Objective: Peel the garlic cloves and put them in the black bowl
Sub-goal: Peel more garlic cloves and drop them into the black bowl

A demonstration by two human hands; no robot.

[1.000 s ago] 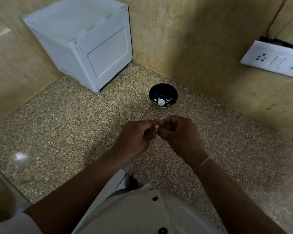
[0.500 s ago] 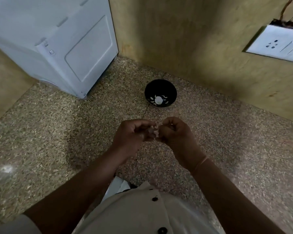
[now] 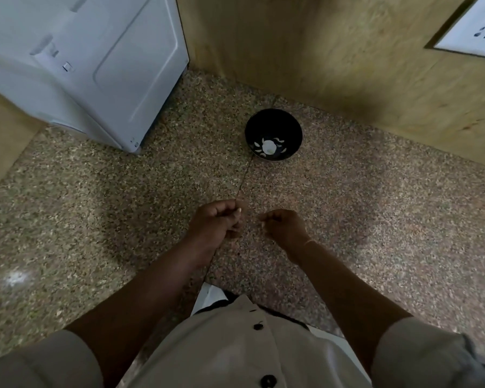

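The black bowl (image 3: 273, 119) stands on the speckled counter near the back wall, with pale pieces lying at its bottom. My two hands hover over the counter below it, a small gap between them. My left hand (image 3: 216, 221) has its fingers curled, and a small pale garlic clove (image 3: 239, 210) shows at its fingertips. My right hand (image 3: 284, 226) is also curled, its fingertips pinched on a tiny pale scrap (image 3: 262, 224) that looks like garlic skin. Both bits are blurred and mostly hidden by the fingers.
A white appliance box (image 3: 81, 65) fills the back left corner. Tan walls close the counter at the back and right, with a white switch plate (image 3: 476, 32) at the upper right. A thin seam (image 3: 244, 177) runs along the counter from the bowl toward me.
My hands were joined on the clove; now they have drawn apart, the left keeping the clove. The view has moved closer and tilted down.
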